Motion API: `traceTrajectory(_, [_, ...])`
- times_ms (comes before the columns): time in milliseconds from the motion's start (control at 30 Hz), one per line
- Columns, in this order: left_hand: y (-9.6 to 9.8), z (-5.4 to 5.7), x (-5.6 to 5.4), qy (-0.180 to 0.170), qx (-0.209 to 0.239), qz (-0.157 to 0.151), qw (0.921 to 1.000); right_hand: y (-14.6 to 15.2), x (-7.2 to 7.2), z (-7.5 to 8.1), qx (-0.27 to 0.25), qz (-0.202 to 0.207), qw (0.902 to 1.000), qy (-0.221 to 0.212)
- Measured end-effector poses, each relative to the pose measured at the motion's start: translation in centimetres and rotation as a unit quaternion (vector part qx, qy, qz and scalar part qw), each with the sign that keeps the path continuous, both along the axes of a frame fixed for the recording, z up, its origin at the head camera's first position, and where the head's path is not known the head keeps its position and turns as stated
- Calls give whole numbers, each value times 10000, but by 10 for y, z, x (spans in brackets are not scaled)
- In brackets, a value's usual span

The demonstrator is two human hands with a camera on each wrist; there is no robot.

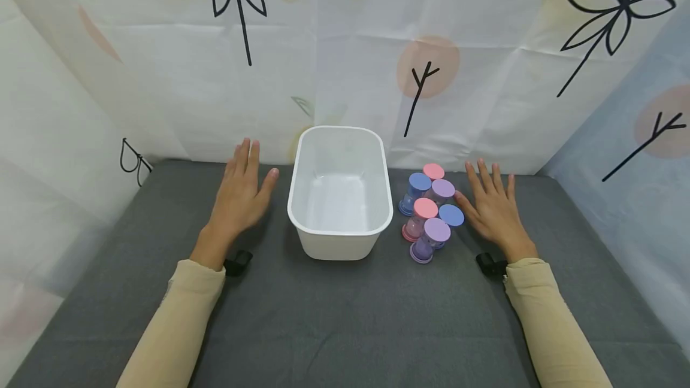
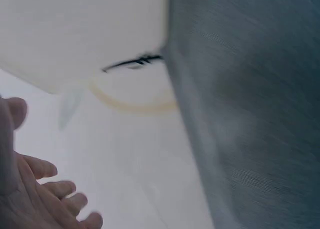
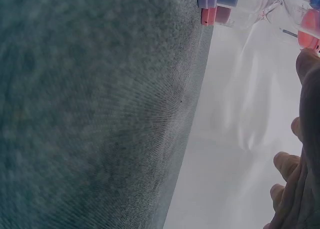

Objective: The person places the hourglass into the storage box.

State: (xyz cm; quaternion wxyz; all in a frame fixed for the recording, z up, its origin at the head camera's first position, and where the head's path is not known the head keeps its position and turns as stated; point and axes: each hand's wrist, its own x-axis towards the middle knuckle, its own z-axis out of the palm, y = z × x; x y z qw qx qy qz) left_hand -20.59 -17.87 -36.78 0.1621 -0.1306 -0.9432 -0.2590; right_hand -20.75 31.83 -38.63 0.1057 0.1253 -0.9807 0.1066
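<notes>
A white plastic tub (image 1: 341,244) stands in the middle of the table, with nothing inside it. To its right is a tight group of hourglasses with pink, blue and purple caps, among them a purple hourglass (image 1: 436,231), a pink hourglass (image 1: 425,208) and a blue hourglass (image 1: 418,182). My left hand (image 1: 239,199) is left of the tub, fingers straight and thumb out towards it, holding nothing. On the far side of the hourglasses, my right hand (image 1: 493,208) spreads its fingers, its thumb close beside the blue-capped one (image 1: 451,215). It holds nothing either.
A dark grey cloth (image 1: 345,328) covers the table. White fabric with printed plants (image 1: 356,47) hangs along the back and both sides. A black strap (image 1: 238,263) is on the left wrist, another black strap (image 1: 490,264) on the right.
</notes>
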Motion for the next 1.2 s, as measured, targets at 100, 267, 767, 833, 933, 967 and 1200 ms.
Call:
traceTrajectory(100, [5, 11, 5, -236, 674, -427, 9965, 0, 0, -1, -56, 39, 10000, 3])
traceTrajectory(267, [17, 30, 18, -952, 1015, -1218, 9827, 0, 0, -1, -208, 112, 9997, 36])
traceTrajectory(767, [36, 34, 27, -943, 858, -2211, 9669, -3, 2, 11, -1716, 23, 9841, -460])
traceTrajectory(833, [37, 34, 29, -992, 760, -2105, 9696, -4, 3, 13, -1886, 41, 9811, -442])
traceTrajectory(933, [38, 35, 31, -1043, 629, -1979, 9726, -4, 6, 18, -2164, 74, 9754, -417])
traceTrajectory(967, [38, 35, 32, -1045, 595, -1955, 9733, -5, 7, 20, -2223, 90, 9741, -399])
traceTrajectory(1200, [41, 36, 33, -945, 622, -2026, 9727, -3, 14, 31, -2246, 300, 9724, -559])
